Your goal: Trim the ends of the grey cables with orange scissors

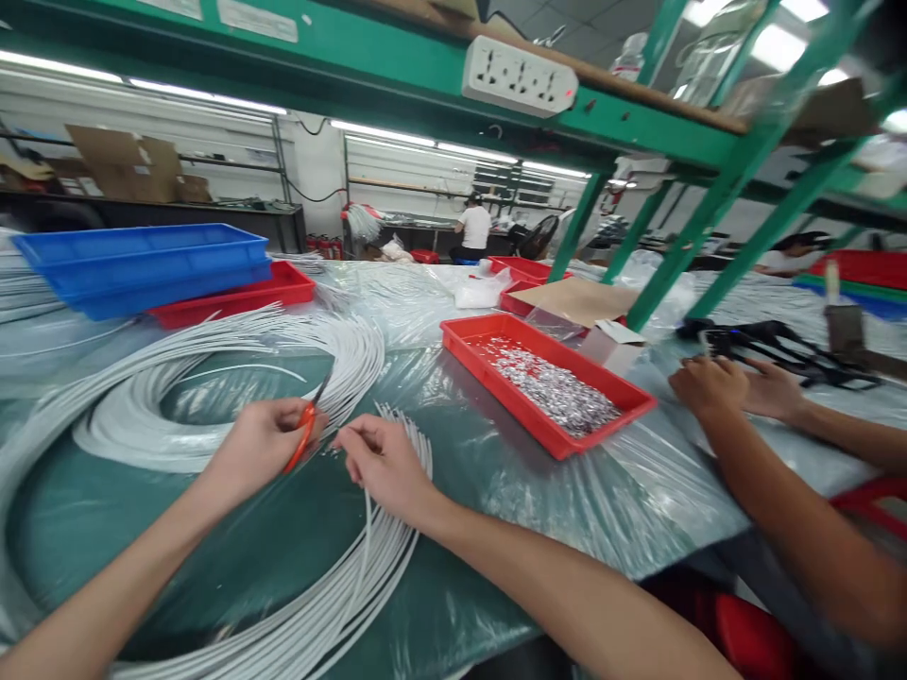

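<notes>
My left hand (265, 439) is closed around small scissors with orange handles (303, 436), their dark tip pointing up and away. Close on its right, my right hand (386, 463) pinches near the end of a white cable (367, 534), which runs down from the fingers; the tip is too small to make out. Under that hand a curved bundle of white cables (383, 567) lies on the table. Behind both hands rests a larger coil of white cables (142, 425). A red tray (488, 378) with many small shiny metal pieces (559, 387) stands to the right.
A blue tray (142, 264) sits over a red tray (283, 288) at the back left. Plastic film covers the green table (496, 548). At right are a co-worker's hands (729, 387). Above runs a green shelf frame (354, 57) with a power strip (521, 76).
</notes>
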{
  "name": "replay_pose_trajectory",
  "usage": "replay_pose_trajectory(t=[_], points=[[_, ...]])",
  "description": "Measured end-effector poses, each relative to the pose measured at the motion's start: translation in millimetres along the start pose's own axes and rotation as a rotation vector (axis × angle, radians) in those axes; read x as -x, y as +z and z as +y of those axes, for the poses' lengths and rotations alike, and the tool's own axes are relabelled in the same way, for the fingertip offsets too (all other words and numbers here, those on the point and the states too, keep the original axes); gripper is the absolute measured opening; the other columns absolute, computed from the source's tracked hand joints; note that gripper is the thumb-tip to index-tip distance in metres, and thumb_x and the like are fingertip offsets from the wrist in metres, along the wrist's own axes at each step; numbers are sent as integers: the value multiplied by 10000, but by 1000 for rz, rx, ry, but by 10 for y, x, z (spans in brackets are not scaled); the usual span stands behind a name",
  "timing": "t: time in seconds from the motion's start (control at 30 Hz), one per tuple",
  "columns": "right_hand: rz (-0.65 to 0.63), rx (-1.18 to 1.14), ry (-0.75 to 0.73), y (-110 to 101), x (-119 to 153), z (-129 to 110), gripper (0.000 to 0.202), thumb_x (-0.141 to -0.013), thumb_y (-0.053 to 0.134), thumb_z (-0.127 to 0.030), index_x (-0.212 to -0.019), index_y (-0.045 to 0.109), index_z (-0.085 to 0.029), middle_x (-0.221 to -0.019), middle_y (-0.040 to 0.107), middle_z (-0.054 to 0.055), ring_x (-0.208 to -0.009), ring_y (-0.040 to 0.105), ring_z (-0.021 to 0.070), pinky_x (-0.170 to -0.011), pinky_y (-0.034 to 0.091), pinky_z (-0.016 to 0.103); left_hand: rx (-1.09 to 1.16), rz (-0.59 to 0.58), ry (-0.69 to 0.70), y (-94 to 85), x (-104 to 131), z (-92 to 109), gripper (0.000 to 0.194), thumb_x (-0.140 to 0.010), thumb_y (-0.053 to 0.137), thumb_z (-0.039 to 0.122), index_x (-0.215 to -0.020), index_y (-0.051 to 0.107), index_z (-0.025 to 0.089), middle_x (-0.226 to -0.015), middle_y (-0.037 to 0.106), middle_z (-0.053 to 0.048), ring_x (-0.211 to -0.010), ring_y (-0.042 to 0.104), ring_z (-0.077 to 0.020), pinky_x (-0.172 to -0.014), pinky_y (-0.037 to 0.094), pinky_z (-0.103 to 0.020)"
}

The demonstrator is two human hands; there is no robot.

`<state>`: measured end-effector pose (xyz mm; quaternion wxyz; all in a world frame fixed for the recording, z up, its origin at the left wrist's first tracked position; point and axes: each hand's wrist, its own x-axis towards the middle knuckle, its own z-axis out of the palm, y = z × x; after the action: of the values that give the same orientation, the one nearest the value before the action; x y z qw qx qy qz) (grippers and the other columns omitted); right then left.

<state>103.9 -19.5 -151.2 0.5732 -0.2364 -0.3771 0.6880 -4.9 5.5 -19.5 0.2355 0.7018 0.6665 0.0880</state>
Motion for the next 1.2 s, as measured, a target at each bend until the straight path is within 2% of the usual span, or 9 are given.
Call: replay_pose_trajectory(t=[0.2, 0.37, 0.53, 0.7, 0.83, 1.07, 1.2], points=[[-34, 57, 37, -6, 0, -35, 223, -915, 477, -317, -776, 573, -170, -491, 464, -57, -456, 430, 90, -472, 341, 204, 20, -31, -118, -22, -7, -4, 209, -743, 591, 293, -600, 538, 152, -521, 506, 35, -483, 400, -77, -448, 282, -175], [-75, 98, 20, -19, -8, 6, 256, -937, 454, -343, -796, 580, -170, -532, 486, -45, -474, 442, 94, -483, 348, 214, 75, -42, -54, -7, -1, -80, 171, -766, 578, 243, -629, 548, 146, -572, 543, 31, -509, 406, -70, -472, 301, -179], [-137, 60, -12, -27, 10, -13, 247, -934, 478, -351, -831, 594, -158, -588, 459, -46, -495, 444, 87, -501, 358, 217, 127, -88, 7, -72, 41, -4, 208, -775, 597, 220, -602, 505, 149, -565, 489, 40, -537, 410, -70, -492, 307, -181], [-177, -5, -55, -7, 40, -75, 261, -925, 495, -381, -866, 606, -152, -590, 460, -45, -494, 444, 88, -506, 358, 224, 198, -181, 3, -135, 48, 80, 153, -763, 677, 276, -733, 639, 131, -639, 611, -6, -575, 535, -103, -553, 430, -202], [-185, -51, -74, -1, 31, -79, 288, -917, 496, -419, -832, 596, -161, -559, 460, -48, -472, 423, 89, -502, 348, 234, 204, -234, 30, -122, 60, 98, 190, -759, 704, 302, -748, 656, 118, -654, 615, -21, -575, 531, -102, -543, 444, -204], [-210, -160, -17, -1, 13, -59, 317, -898, 528, -457, -786, 575, -164, -519, 453, -55, -468, 421, 91, -492, 350, 228, 196, -237, 50, -116, 97, 160, 214, -767, 701, 294, -675, 612, 122, -661, 613, -26, -582, 519, -97, -536, 416, -198], [-168, -93, -30, 0, 9, -43, 317, -921, 526, -445, -815, 595, -155, -535, 484, -46, -464, 430, 86, -489, 355, 222, 161, -193, 41, -109, 100, 149, 213, -784, 677, 305, -691, 590, 134, -606, 561, 3, -561, 483, -95, -528, 381, -202]])
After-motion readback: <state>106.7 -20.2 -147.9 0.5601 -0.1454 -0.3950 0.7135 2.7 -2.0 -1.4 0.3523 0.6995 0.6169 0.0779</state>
